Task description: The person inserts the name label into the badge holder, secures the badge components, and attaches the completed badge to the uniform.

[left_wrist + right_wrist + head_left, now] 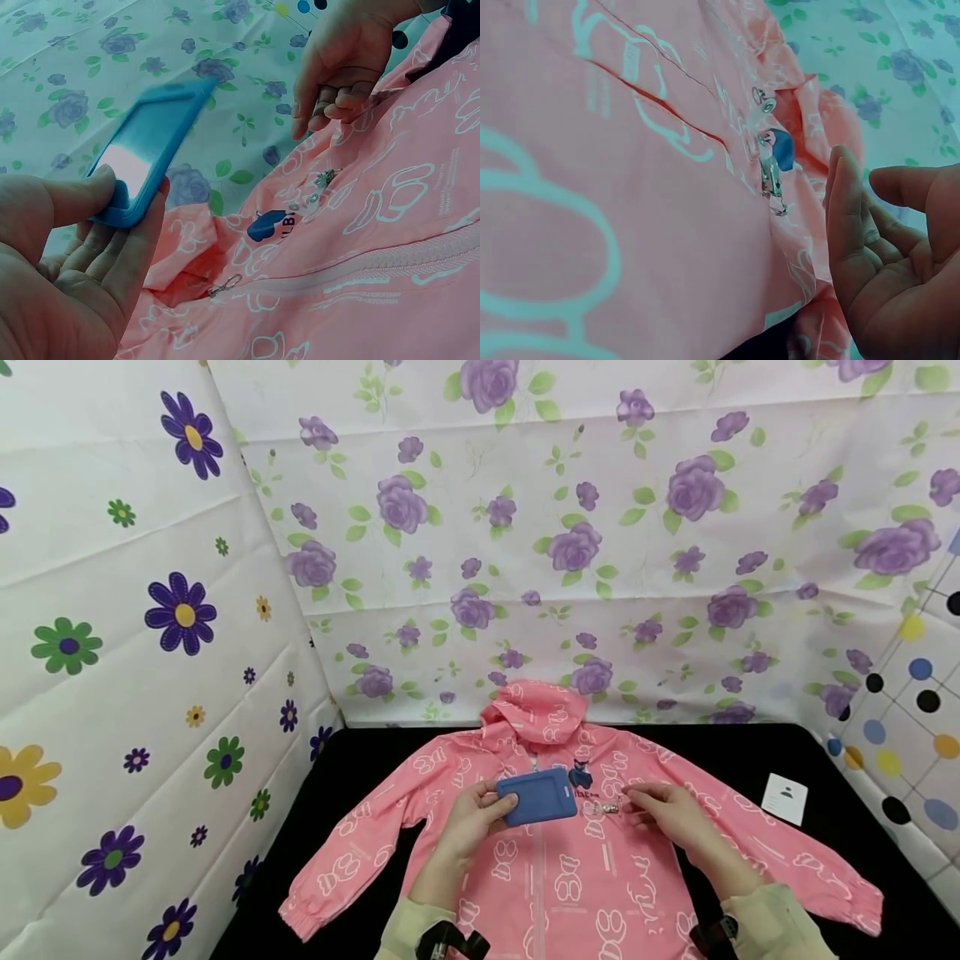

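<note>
My left hand pinches a blue badge holder between thumb and fingers, above the chest of a pink hooded jacket. In the left wrist view the holder's clear window catches the light. A metal badge clip with a clear strap lies on the jacket beside a dark blue printed figure. My right hand is just right of that clip, fingers loosely bent. The right wrist view has this hand with a gap between thumb and forefinger and nothing held.
A white card with a dark portrait icon lies at the right, beyond the jacket's sleeve. The jacket is spread over a black table surface. Flower-printed cloth hangs behind, with patterned cloth on both sides.
</note>
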`<state>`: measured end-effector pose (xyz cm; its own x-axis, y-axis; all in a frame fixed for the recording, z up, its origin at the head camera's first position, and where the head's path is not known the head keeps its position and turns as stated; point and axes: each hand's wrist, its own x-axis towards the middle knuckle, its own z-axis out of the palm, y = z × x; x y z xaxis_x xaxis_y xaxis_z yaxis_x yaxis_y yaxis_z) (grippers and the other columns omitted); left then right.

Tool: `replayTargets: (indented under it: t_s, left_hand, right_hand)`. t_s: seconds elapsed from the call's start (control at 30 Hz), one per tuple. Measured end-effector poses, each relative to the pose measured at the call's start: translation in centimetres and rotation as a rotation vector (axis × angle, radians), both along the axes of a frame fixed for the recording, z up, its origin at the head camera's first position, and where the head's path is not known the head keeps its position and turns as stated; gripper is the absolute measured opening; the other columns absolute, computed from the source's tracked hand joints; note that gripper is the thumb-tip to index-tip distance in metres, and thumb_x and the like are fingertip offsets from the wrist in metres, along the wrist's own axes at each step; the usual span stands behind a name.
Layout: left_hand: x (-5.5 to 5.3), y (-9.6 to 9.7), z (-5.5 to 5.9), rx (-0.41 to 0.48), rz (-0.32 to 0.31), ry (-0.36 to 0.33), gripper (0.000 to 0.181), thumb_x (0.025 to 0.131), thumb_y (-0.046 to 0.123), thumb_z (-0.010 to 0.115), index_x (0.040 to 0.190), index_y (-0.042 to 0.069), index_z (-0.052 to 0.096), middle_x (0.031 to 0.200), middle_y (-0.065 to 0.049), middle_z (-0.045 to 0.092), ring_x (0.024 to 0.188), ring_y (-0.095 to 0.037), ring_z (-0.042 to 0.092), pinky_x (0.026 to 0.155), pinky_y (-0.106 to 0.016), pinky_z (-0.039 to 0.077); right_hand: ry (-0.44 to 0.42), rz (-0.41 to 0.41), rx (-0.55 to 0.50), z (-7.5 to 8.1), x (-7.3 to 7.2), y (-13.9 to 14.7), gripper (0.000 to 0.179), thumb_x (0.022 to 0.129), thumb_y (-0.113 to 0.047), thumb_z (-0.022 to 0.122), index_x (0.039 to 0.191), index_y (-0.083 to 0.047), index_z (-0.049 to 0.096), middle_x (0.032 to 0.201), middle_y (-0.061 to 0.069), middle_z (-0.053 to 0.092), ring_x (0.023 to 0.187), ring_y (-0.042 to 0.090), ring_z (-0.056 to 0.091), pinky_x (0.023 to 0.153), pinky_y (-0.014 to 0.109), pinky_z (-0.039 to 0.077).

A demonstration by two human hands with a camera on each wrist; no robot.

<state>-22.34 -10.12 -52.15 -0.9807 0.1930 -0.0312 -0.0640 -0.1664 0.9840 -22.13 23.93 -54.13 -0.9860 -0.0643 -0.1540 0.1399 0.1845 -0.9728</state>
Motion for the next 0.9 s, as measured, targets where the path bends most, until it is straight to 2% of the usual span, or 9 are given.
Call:
replayTargets:
  t_s: [0.3,0.47,0.6,0.77,0.9]
  left_hand:
    - [0.0,0.0,0.1,0.019,0.025,-0.003,0.029,0.102,0.006,0.073,0.124,-0.008,0.060,0.098,-0.009,0.076,0.083,-0.016,0.076,0.078,-0.029,0.064]
    - [-0.1,0.0,0.2,0.009,0.040,0.027,0.030,0.102,0.003,0.071,0.126,-0.011,0.060,0.102,-0.014,0.076,0.084,-0.015,0.075,0.080,-0.030,0.064]
    - [-0.1,0.1,0.5,-0.035,0.058,0.070,0.030,0.101,0.001,0.072,0.126,-0.013,0.061,0.102,-0.016,0.076,0.083,-0.014,0.075,0.080,-0.029,0.064]
    - [-0.2,0.0,1.0,-0.074,0.098,0.112,0.019,0.100,0.000,0.073,0.114,-0.008,0.064,0.096,-0.015,0.077,0.083,-0.015,0.076,0.079,-0.028,0.064]
    - [-0.1,0.0,1.2,-0.091,0.104,0.138,0.014,0.097,-0.003,0.074,0.105,-0.006,0.063,0.094,-0.016,0.076,0.085,-0.017,0.077,0.080,-0.029,0.064]
  right_hand:
    - [0.001,0.004,0.000,0.3,0.3,-0.4,0.046,0.111,-0.019,0.061,0.144,0.013,0.057,0.109,0.018,0.076,0.090,0.025,0.077,0.076,0.031,0.064]
    - [0.008,0.010,0.003,1.0,0.5,-0.6,0.046,0.111,-0.022,0.062,0.143,0.010,0.059,0.109,0.018,0.076,0.093,0.030,0.077,0.079,0.032,0.065]
    - [0.017,0.027,0.015,1.9,0.9,-1.1,0.047,0.111,-0.024,0.063,0.143,0.008,0.060,0.108,0.016,0.076,0.094,0.032,0.077,0.080,0.034,0.065]
    - [0.028,0.067,0.007,3.0,1.6,-1.9,0.045,0.110,-0.021,0.062,0.143,0.009,0.060,0.106,0.014,0.076,0.092,0.029,0.076,0.080,0.035,0.065]
    - [0.017,0.081,-0.015,3.2,1.8,-2.4,0.043,0.111,-0.019,0.061,0.141,0.011,0.060,0.105,0.013,0.077,0.088,0.023,0.075,0.080,0.034,0.065]
